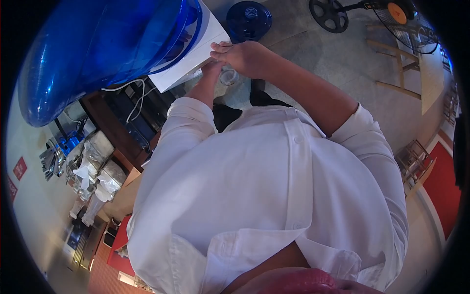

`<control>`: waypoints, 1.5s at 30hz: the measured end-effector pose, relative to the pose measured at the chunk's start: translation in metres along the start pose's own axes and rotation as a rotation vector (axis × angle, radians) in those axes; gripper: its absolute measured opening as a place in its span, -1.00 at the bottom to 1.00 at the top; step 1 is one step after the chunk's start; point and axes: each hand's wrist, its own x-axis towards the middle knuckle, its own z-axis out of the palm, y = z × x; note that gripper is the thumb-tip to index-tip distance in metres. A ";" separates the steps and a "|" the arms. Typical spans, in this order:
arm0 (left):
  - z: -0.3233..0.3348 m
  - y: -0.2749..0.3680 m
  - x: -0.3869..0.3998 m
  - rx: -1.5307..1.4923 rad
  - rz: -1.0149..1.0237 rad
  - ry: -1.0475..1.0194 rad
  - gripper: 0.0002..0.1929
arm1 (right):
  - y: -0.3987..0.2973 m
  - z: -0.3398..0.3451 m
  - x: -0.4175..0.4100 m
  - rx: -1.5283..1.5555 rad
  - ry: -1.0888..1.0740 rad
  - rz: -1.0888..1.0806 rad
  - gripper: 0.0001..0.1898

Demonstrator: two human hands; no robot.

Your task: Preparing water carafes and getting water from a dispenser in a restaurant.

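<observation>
Ahead on the left stands a white water dispenser (214, 31) with a large translucent blue water bottle (110, 44) on top. My right hand (240, 55) is at the dispenser's front edge, its fingers extended over the white casing. Below it, my left hand (213, 67) reaches to the dispenser's front; its fingers are mostly hidden behind the right hand and the casing. Just under both hands appears a clear cup (228, 77). Whether the left hand grips the cup cannot be made out.
Another blue water bottle (249, 22) stands on the floor beyond the dispenser. A pedestal fan (398, 14) and a wooden table (431, 84) are to the right. White cables (141, 99) hang beside a dark wooden cabinet (110, 125). Cutlery (51, 161) and plastic-wrapped packs (97, 145) sit left.
</observation>
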 end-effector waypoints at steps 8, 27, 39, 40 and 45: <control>-0.006 -0.025 0.010 0.035 -0.001 -0.025 -0.16 | -0.005 -0.002 0.004 -0.007 -0.001 -0.016 -0.39; 0.013 -0.022 0.022 0.212 0.074 0.041 -0.21 | -0.001 -0.002 -0.001 -0.046 -0.059 0.067 -0.38; 0.015 -0.035 0.026 -0.108 -0.026 0.075 -0.14 | -0.002 0.005 0.004 -0.053 -0.056 0.039 -0.36; 0.005 -0.074 0.041 -0.016 0.021 0.111 -0.15 | -0.013 -0.001 0.012 -0.041 -0.048 -0.007 -0.36; 0.028 -0.088 0.064 0.052 0.097 0.087 -0.16 | -0.008 -0.007 0.006 -0.043 -0.129 0.054 -0.36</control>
